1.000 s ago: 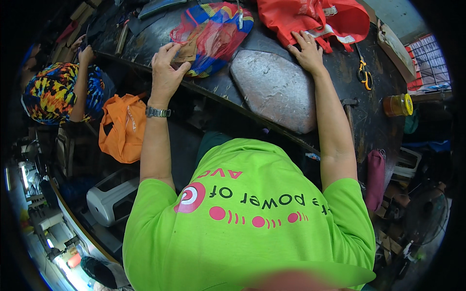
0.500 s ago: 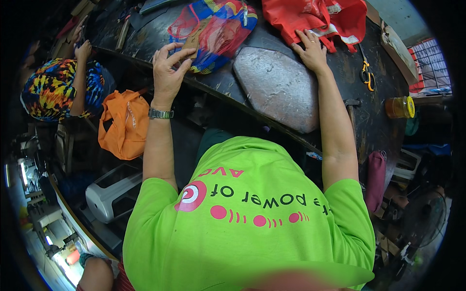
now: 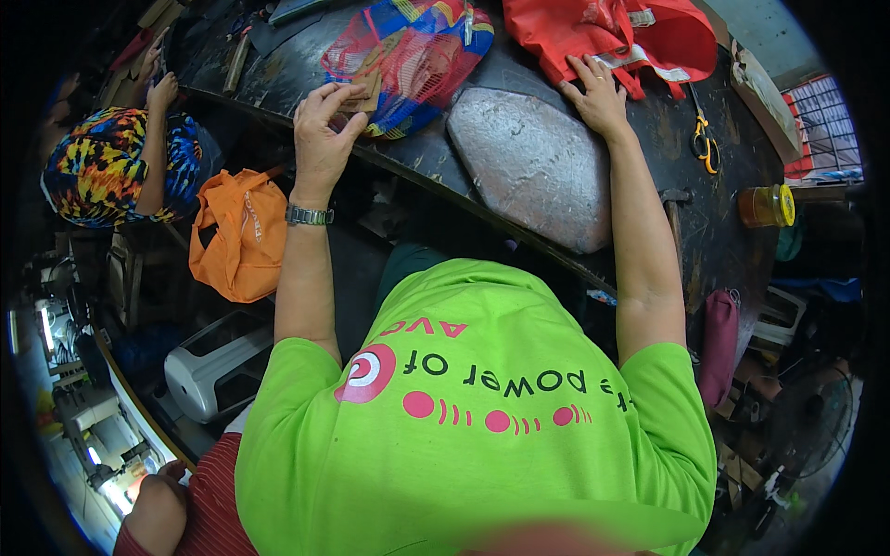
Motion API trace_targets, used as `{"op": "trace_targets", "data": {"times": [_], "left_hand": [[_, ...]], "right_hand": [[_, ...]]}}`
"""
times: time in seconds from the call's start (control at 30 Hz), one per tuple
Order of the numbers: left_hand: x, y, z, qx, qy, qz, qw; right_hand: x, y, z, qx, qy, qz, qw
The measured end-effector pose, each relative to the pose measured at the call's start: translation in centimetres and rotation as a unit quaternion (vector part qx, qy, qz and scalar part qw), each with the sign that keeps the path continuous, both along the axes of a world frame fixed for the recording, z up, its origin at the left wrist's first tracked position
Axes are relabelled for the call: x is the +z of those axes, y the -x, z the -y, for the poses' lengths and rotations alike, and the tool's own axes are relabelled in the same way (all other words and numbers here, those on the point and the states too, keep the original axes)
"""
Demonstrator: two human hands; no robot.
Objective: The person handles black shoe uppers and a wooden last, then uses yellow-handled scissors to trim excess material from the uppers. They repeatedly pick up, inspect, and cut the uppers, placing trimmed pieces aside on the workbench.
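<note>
My left hand [image 3: 321,139], a metal watch on its wrist, is closed on the edge of some flat brown pieces [image 3: 369,91] that look like card or leather. These pieces lie against a red and blue mesh bag [image 3: 431,69] on the dark table. My right hand [image 3: 596,97] rests palm down, fingers stretched out, at the lower edge of a red fabric bag [image 3: 575,37]. Between my forearms lies a grey, worn slab [image 3: 533,167] with cut-off corners, close to the table's near edge.
Orange-handled scissors [image 3: 705,148], a hammer [image 3: 674,213] and a jar with a yellow lid [image 3: 767,205] are on the table's right side. An orange bag [image 3: 239,236] hangs left of my forearm, above a white stool [image 3: 199,375]. Another person [image 3: 120,167] works at far left.
The brown pieces at my left hand have shifted and now show more than one layer. The red bag's right side has spread rightward. Someone in red has come closer at lower left.
</note>
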State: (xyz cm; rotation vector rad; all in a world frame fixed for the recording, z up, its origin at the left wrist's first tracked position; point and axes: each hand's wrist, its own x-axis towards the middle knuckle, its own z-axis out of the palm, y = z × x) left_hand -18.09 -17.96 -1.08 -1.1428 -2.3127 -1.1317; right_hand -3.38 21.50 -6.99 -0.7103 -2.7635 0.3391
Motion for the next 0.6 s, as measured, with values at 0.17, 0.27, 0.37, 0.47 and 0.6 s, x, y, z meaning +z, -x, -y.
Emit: {"op": "trace_targets", "data": {"times": [0.17,0.27,0.37,0.47,0.6], "left_hand": [[0.1,-0.1,0.0,0.010,-0.004,-0.020,1.000],[0.2,-0.4,-0.1,0.017,-0.019,0.013,1.000],[0.4,-0.8,-0.3,0.024,-0.031,0.023,0.999],[0.8,-1.1,-0.3,0.029,-0.027,-0.008,0.999],[1.2,-1.5,0.2,0.048,-0.033,0.046,0.997]], "right_hand": [[0.0,0.0,0.0,0.004,0.007,-0.002,1.000],[0.0,0.0,-0.1,0.004,0.009,-0.002,1.000],[-0.1,0.0,-0.2,0.005,0.004,0.001,1.000],[-0.2,0.1,-0.3,0.005,0.000,-0.001,1.000],[-0.2,0.0,-0.3,0.005,0.006,-0.006,1.000]]}}
